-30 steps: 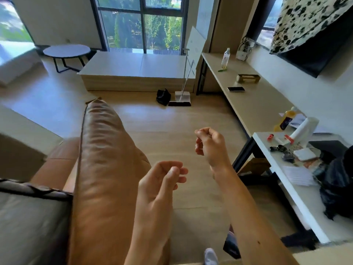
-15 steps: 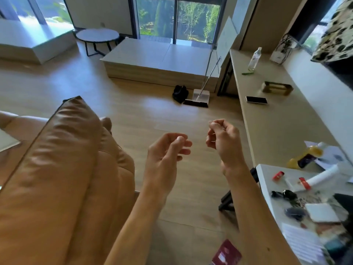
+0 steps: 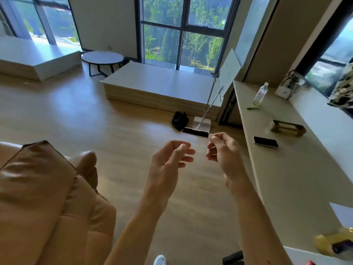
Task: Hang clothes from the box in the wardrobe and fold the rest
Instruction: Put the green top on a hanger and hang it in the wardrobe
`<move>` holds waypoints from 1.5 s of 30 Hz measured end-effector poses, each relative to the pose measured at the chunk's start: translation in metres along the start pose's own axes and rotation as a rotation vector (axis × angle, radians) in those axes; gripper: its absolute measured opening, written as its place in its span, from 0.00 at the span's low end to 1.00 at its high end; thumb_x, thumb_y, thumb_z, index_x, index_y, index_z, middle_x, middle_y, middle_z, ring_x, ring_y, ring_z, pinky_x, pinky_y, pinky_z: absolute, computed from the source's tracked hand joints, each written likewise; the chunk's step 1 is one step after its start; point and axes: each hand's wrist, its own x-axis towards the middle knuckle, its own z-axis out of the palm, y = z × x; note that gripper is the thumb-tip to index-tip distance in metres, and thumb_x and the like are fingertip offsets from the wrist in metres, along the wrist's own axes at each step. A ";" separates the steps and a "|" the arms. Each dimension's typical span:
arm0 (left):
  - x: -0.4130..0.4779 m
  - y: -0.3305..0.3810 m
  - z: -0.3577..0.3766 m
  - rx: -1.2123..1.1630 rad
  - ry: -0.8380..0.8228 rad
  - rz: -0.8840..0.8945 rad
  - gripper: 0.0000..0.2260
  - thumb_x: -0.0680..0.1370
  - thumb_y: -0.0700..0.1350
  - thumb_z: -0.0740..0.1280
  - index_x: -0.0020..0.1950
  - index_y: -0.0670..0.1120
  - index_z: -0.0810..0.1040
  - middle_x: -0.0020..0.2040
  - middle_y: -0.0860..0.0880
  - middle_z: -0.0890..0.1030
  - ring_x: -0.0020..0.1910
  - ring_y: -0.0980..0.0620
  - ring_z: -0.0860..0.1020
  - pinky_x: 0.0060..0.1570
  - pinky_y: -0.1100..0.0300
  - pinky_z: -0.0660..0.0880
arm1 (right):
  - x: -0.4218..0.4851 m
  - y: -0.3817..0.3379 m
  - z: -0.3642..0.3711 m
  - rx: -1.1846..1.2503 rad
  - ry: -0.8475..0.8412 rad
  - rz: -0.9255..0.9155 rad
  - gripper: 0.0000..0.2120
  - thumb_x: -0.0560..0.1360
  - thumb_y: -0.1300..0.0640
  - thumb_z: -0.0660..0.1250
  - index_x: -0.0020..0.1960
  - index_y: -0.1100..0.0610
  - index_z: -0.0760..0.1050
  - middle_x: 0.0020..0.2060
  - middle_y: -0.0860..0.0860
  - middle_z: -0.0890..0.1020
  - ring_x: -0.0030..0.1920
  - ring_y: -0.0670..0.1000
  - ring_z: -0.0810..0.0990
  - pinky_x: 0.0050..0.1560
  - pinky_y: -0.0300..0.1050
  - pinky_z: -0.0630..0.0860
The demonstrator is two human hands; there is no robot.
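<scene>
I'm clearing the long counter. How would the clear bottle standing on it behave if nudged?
The bottle stands tall and narrow on the counter, so a high nudge would likely tip it. It looks like thin clear plastic, so probably light. Toppled, its round body may roll.

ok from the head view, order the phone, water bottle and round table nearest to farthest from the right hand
1. Phone, lying on the counter just to the right of the right hand.
2. Water bottle, upright farther along the same counter.
3. Round table, across the room at far left.
</scene>
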 end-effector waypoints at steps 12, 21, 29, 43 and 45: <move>0.247 -0.005 -0.048 0.023 0.088 -0.001 0.13 0.77 0.52 0.62 0.52 0.46 0.81 0.48 0.47 0.86 0.49 0.46 0.84 0.56 0.44 0.78 | 0.242 -0.019 0.117 0.075 -0.055 0.033 0.07 0.82 0.55 0.63 0.50 0.56 0.76 0.39 0.53 0.78 0.38 0.50 0.78 0.43 0.45 0.79; 0.447 -0.027 -0.102 0.116 0.262 0.028 0.16 0.76 0.54 0.62 0.53 0.44 0.81 0.47 0.48 0.86 0.48 0.47 0.85 0.51 0.53 0.78 | 0.447 -0.030 0.248 0.111 -0.225 -0.061 0.07 0.82 0.55 0.63 0.47 0.57 0.76 0.35 0.52 0.78 0.33 0.47 0.78 0.39 0.43 0.80; 0.604 -0.016 -0.181 0.101 0.498 0.002 0.13 0.77 0.52 0.62 0.52 0.45 0.81 0.47 0.47 0.86 0.48 0.47 0.85 0.53 0.51 0.78 | 0.592 -0.058 0.383 0.135 -0.468 -0.011 0.07 0.82 0.57 0.64 0.49 0.60 0.76 0.34 0.52 0.78 0.33 0.49 0.77 0.37 0.42 0.78; 0.882 -0.038 -0.370 -0.015 0.645 0.018 0.09 0.83 0.43 0.62 0.51 0.43 0.81 0.46 0.45 0.86 0.46 0.46 0.84 0.52 0.51 0.77 | 0.823 -0.082 0.637 0.028 -0.600 -0.057 0.06 0.81 0.58 0.64 0.47 0.59 0.76 0.36 0.54 0.78 0.34 0.49 0.77 0.34 0.37 0.77; 0.913 -0.030 -0.404 -0.027 0.687 0.026 0.09 0.83 0.41 0.61 0.51 0.43 0.81 0.45 0.44 0.86 0.46 0.45 0.84 0.51 0.51 0.77 | 0.851 -0.096 0.675 0.027 -0.609 -0.068 0.06 0.82 0.58 0.64 0.47 0.57 0.76 0.37 0.53 0.78 0.35 0.50 0.77 0.34 0.37 0.77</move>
